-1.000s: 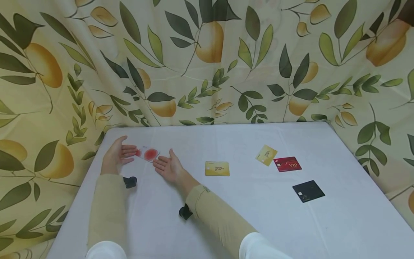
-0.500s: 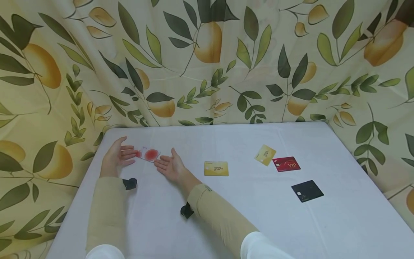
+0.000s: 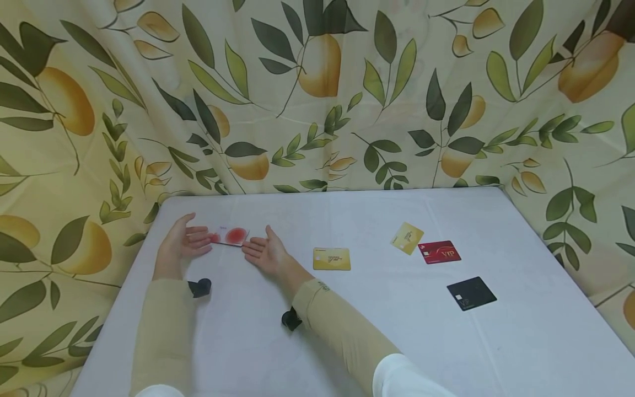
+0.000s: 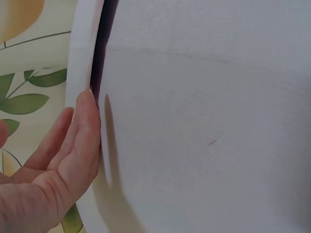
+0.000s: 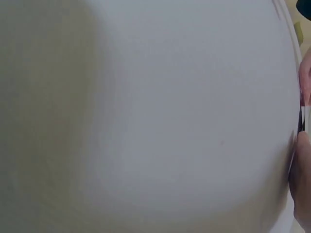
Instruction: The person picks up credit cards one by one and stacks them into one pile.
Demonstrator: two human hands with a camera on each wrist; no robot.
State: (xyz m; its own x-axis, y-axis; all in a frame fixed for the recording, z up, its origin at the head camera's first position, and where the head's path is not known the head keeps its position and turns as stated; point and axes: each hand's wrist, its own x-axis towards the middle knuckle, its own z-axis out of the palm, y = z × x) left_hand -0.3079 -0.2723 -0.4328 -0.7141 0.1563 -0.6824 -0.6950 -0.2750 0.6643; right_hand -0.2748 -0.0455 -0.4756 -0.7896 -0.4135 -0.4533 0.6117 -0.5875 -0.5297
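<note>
A thin, pale rectangular piece [image 3: 236,237] with red round prints, much like a card, lies between both hands at the table's far left. My left hand [image 3: 186,239] has its fingers stretched out, tips right at the piece's left end. From the other side my right hand [image 3: 267,255] reaches in with straight fingers, its tips at the near right corner. In the left wrist view the piece's dark edge [image 4: 99,53] runs up from the left fingertips. Only part of the right hand [image 5: 302,184] shows at the right wrist view's border.
On the white-covered table [image 3: 397,336] lie a gold card [image 3: 332,259], a tilted gold card [image 3: 407,238], a red VIP card [image 3: 439,252] close beside it, and a black card [image 3: 472,293]. A fruit-patterned curtain [image 3: 317,121] hangs behind and at the sides.
The pale piece has shifted slightly right, and a dark line now shows along its near edge. Both hands have moved a little with it. The other cards stay put.
</note>
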